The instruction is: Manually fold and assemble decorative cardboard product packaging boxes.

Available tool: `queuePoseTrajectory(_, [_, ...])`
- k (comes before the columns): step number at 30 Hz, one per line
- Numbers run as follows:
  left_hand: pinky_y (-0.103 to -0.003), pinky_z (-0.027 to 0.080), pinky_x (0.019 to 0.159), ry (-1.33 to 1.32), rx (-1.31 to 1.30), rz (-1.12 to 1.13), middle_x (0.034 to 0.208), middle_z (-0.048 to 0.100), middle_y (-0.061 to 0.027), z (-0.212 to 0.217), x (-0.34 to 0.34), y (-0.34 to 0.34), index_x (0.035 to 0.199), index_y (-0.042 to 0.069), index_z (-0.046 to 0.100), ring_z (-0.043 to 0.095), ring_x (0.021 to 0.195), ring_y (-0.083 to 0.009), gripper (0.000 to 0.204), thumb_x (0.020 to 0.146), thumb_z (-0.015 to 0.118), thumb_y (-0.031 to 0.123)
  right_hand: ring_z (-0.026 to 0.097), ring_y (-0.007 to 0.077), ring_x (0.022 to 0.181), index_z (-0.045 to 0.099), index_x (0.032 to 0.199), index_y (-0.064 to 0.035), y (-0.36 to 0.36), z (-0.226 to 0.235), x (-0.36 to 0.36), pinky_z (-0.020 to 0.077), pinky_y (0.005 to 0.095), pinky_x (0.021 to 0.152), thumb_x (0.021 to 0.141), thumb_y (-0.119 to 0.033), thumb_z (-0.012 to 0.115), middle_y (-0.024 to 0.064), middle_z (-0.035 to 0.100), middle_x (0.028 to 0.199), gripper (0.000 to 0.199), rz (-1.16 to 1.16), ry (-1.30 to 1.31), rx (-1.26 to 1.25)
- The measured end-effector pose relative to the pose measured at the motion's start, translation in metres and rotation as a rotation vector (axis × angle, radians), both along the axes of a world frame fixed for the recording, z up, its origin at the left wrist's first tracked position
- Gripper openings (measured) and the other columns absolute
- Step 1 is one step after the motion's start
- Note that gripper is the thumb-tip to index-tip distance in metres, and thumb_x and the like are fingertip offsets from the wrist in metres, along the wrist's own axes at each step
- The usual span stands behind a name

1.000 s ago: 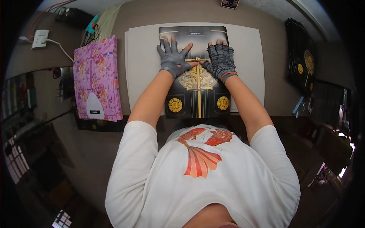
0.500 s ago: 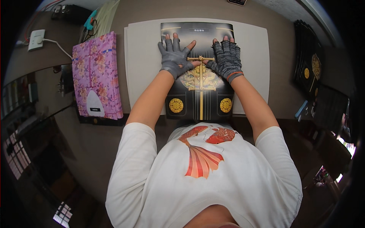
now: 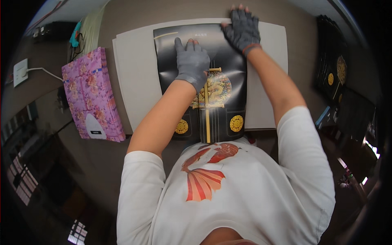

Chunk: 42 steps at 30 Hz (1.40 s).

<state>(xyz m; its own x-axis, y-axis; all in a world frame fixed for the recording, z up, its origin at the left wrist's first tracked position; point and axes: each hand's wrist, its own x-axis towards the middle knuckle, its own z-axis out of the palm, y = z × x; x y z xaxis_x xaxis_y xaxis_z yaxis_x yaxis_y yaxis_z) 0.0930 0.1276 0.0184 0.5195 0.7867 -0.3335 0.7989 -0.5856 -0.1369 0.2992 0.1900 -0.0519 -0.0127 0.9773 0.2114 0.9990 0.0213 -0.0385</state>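
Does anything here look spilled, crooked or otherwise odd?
No spill shows. The black printed packet overhangs the near edge of the pale board beneath it, which looks a little off. The gloves also seem mismatched: the left hand wears a smoother, lighter grey one than the right hand.

Left hand [image 3: 192, 63] is palm-down around 12 o'clock, right hand [image 3: 243, 30] stretched way farther out near 1, thumb [image 3: 225, 28] kinda poking toward 11. Forearms [image 3: 161, 118] both bare.
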Motion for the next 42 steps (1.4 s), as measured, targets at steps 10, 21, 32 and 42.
queuePoseTrajectory(10, [-0.058, 0.025, 0.109, 0.008, 0.057, -0.001, 0.136, 0.054, -0.0134, -0.008, 0.000, 0.001, 0.113, 0.011, 0.065, 0.047, 0.131, -0.0246, 0.044, 0.075, 0.073, 0.032, 0.041, 0.0381, 0.132, 0.048, 0.138, -0.0065, -0.020, 0.016, -0.006, 0.0257, 0.0510, 0.112, 0.089, -0.040, 0.054, 0.0195, 0.049, 0.139, 0.060, 0.101, 0.058, 0.080])
queuePoseTrajectory(21, [-0.060, 0.015, 0.109, -0.144, 0.024, -0.022, 0.151, 0.042, 0.0017, -0.002, -0.041, 0.003, 0.134, 0.015, 0.056, 0.030, 0.144, -0.0255, 0.091, 0.063, 0.069, 0.071, 0.031, 0.0357, 0.142, 0.047, 0.141, -0.0119, -0.334, 0.021, -0.048, 0.0225, 0.0512, 0.116, 0.082, -0.045, 0.064, 0.0176, 0.040, 0.148, 0.069, 0.578, 0.293, -0.358])
queuePoseTrajectory(32, [-0.061, 0.012, 0.114, -0.387, 0.085, -0.281, 0.157, 0.031, 0.0011, -0.059, -0.089, 0.018, 0.149, 0.021, 0.036, 0.024, 0.146, -0.0211, 0.080, 0.086, 0.048, 0.069, 0.033, 0.0335, 0.140, 0.049, 0.139, -0.0147, -0.149, 0.000, -0.098, 0.0209, 0.0521, 0.116, 0.092, -0.035, 0.052, 0.0146, 0.041, 0.148, 0.051, 0.168, 0.096, -0.034])
queuePoseTrajectory(42, [-0.069, 0.007, 0.111, -0.298, 0.219, -0.017, 0.159, 0.020, -0.0174, -0.053, -0.079, 0.134, 0.154, 0.011, 0.021, 0.015, 0.147, -0.0366, 0.087, 0.089, 0.041, 0.066, 0.028, 0.0319, 0.143, 0.044, 0.144, -0.0196, -0.146, 0.008, -0.097, 0.0169, 0.0531, 0.117, 0.095, -0.035, 0.049, 0.0113, 0.037, 0.152, 0.051, 0.139, 0.037, -0.177])
